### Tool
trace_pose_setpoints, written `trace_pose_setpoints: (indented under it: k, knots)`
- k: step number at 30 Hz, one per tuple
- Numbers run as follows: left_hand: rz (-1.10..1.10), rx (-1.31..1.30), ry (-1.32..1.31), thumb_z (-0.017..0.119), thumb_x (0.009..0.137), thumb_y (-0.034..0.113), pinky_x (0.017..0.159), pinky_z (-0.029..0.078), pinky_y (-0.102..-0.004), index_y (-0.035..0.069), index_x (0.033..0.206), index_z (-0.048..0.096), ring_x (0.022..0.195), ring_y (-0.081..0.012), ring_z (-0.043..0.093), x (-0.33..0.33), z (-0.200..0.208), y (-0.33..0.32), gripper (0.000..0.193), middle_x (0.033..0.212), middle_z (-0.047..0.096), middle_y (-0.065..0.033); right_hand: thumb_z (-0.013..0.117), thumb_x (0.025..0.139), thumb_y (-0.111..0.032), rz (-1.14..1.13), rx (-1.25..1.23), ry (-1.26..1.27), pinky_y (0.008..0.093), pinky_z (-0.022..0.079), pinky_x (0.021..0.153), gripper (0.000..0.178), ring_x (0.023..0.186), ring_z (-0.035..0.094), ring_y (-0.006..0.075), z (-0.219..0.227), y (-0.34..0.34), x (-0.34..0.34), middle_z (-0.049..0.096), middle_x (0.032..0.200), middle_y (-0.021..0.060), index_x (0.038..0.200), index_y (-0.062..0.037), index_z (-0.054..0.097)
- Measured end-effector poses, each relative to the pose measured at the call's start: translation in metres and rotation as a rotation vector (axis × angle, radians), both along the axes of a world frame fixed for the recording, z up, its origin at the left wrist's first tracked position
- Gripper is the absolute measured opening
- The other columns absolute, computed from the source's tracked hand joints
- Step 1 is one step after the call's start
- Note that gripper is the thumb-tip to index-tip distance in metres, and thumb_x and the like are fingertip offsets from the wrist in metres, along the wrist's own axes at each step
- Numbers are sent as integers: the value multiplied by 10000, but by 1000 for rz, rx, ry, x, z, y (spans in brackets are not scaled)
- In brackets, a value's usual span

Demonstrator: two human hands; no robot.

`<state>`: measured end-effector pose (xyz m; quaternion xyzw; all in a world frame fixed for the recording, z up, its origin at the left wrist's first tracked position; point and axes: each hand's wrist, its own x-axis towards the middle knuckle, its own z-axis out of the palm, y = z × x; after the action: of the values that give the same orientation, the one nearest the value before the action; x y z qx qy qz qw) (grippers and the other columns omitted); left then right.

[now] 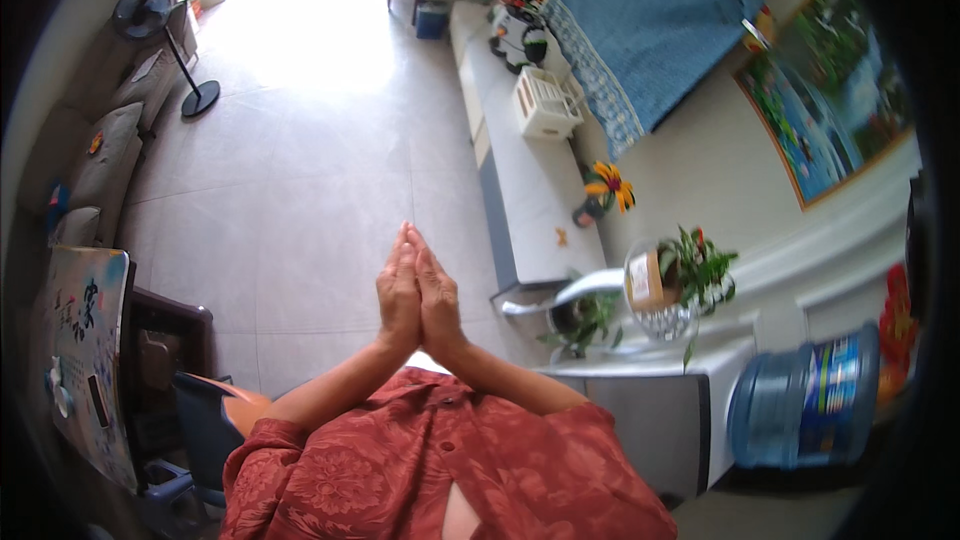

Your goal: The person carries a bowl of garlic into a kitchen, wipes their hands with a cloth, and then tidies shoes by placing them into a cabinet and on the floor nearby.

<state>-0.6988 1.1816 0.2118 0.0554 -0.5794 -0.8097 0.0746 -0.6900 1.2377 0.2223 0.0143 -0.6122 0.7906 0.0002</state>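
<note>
My left hand and my right hand meet palm to palm in front of my chest. Their fingers are stretched out straight and point away from me, the fingertips close together. Nothing shows in either hand, though the space between the palms is hidden. Both forearms come out of the short sleeves of a red patterned shirt and bend inward. Beneath the hands lies the grey tiled floor.
Along the right runs a low white cabinet with a white basket and a flower vase. Closer are potted plants and a blue water bottle. Leftward stand a table, a chair, a sofa and a fan.
</note>
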Motion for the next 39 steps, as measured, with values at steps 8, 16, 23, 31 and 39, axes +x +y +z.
trace_pose_setpoints:
  k: [8, 16, 23, 31, 39]
  knots:
    - [135, 320, -78, 340, 966, 305, 1014, 316, -288, -48, 1330, 347, 1233, -223, 394, -155, 9, -14, 507, 1346, 402, -172, 339, 978, -299, 236, -168, -145, 265, 335, 983, 462, 1188, 426, 148, 12, -11, -170, 459, 1309, 84, 1324, 3, 387]
    - [201, 125, 74, 344, 956, 268, 836, 425, -252, -19, 1278, 444, 993, -138, 515, -328, -6, -34, 443, 1132, 539, -89, 376, 969, -296, 164, -229, -63, 260, 333, 982, 466, 1176, 433, 152, -8, -33, -344, 459, 1304, 105, 1302, 28, 408]
    - [20, 124, 71, 329, 955, 257, 861, 418, -243, -7, 1338, 367, 1037, -142, 501, -504, 2, -42, 467, 1246, 481, -116, 348, 977, -279, 3, -107, -14, 271, 330, 997, 459, 1198, 415, 163, 6, -44, -511, 439, 1323, 117, 1313, 32, 388]
    - [-99, 277, -85, 321, 943, 240, 1020, 304, -282, -54, 1332, 342, 1233, -209, 384, -677, 14, -34, 488, 1331, 412, -168, 362, 975, -242, -13, -298, -108, 273, 331, 1002, 441, 1193, 417, 163, 0, -31, -688, 431, 1314, 116, 1314, 40, 368]
    - [87, 114, -62, 333, 936, 238, 996, 329, -285, -51, 1322, 360, 1205, -206, 411, -873, -2, -21, 483, 1303, 441, -167, 388, 968, -247, 139, -234, -151, 254, 325, 997, 442, 1182, 418, 133, -12, -21, -889, 442, 1310, 79, 1318, 23, 375]
